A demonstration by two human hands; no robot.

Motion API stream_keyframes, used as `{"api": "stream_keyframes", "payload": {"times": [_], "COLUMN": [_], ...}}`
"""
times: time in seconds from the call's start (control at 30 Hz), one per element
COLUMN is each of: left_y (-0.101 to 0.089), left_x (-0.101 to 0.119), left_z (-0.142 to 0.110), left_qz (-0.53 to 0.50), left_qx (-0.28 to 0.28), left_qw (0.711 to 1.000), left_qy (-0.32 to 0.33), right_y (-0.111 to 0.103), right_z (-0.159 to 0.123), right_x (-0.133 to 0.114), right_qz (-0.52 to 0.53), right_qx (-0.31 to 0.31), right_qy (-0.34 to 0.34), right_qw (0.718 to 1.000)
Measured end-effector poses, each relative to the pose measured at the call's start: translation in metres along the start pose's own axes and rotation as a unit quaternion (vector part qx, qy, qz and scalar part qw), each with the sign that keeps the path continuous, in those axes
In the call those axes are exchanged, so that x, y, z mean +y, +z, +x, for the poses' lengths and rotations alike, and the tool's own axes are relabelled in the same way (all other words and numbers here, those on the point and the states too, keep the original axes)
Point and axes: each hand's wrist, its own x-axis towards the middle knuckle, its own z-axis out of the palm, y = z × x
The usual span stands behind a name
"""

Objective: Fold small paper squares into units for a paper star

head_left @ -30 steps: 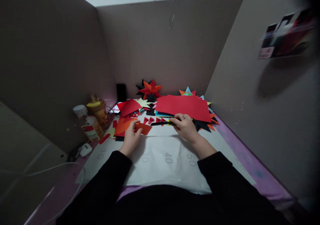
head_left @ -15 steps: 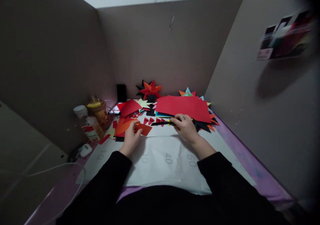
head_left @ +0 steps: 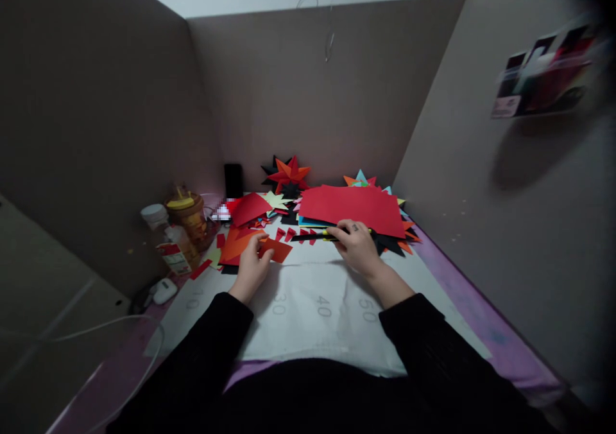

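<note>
Both hands are occupied. The left hand (head_left: 252, 262) grips a piece of orange paper (head_left: 280, 250) between thumb and fingers; the paper juts out to the right of the fingertips, above the white mat (head_left: 308, 341). The right hand (head_left: 355, 246) is closed around a tool (head_left: 312, 236), black with yellow parts, its dark tip pointing left. The tip lies near the paper's right-hand corner; whether the two touch, I cannot tell. The tool's exact type is also unclear from where I stand, as the fingers cover part of it.

Small red pieces (head_left: 289, 235) lie in a row just beyond the tool. Past the right hand are large red sheets (head_left: 353, 206), with black and orange points showing from under their right edge. A red sheet (head_left: 249, 208) lies beyond the left hand. A red-and-orange star (head_left: 289, 174) is at the back partition (head_left: 308, 100), to the right of an upright black object (head_left: 233, 180). At the left stand a bottle (head_left: 177, 259) with a white cap and a yellow-lidded cup (head_left: 187, 212); a white case (head_left: 165, 291) is nearer me.
</note>
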Motion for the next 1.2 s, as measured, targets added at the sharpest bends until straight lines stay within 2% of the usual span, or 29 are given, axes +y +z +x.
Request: {"api": "stream_keyframes", "payload": {"times": [0.27, 0.53, 0.93, 1.03, 1.13, 1.2], "left_y": [0.0, 0.001, 0.001, 0.002, 0.003, 0.005], "left_x": [0.001, -0.001, -0.003, -0.009, -0.017, -0.021], "left_z": [-0.001, 0.0, 0.0, 0.004, 0.008, 0.009], "left_qz": [0.007, 0.001, -0.01, 0.019, 0.074, 0.115], "left_qx": [0.002, -0.001, -0.01, -0.027, -0.067, -0.09], "left_qw": [1.0, 1.0, 1.0, 0.999, 0.994, 0.989], "left_qy": [0.003, 0.0, -0.005, -0.018, -0.038, -0.028], "right_y": [0.001, 0.0, -0.001, 0.006, 0.016, 0.021], "right_z": [0.0, 0.0, 0.003, 0.002, 0.0, -0.001], "right_x": [-0.001, -0.001, -0.007, -0.009, -0.011, -0.013], "right_qz": [0.009, 0.013, 0.036, 0.044, 0.058, 0.067], "right_qx": [0.002, 0.008, -0.079, -0.131, -0.198, -0.23], "right_qy": [-0.021, -0.011, -0.024, -0.037, -0.049, -0.059], "right_qw": [1.0, 1.0, 0.996, 0.99, 0.977, 0.969]}}
